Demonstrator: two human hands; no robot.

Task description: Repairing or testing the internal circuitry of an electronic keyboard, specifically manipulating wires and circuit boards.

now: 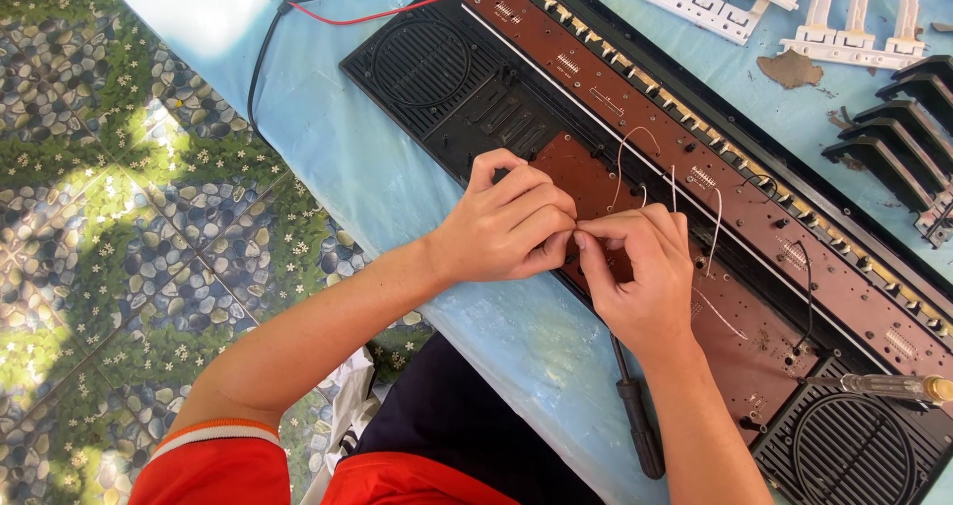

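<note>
Opened keyboard casing (467, 98), with brown circuit boards (754, 217) exposed, is laid diagonally on the blue-covered desk (397, 197). Fingertips of the left hand (506, 222) and right hand (640, 277) are pinched together at the middle of the view over a small board; what is held between them cannot be told. Thin white wires (717, 229) are seen at 2 o'clock of the hands. A black-handled tool (637, 426) lies at 6 o'clock, a clear-handled screwdriver (893, 387) at 4 o'clock, and black keys (898, 138) at 2 o'clock.
</note>
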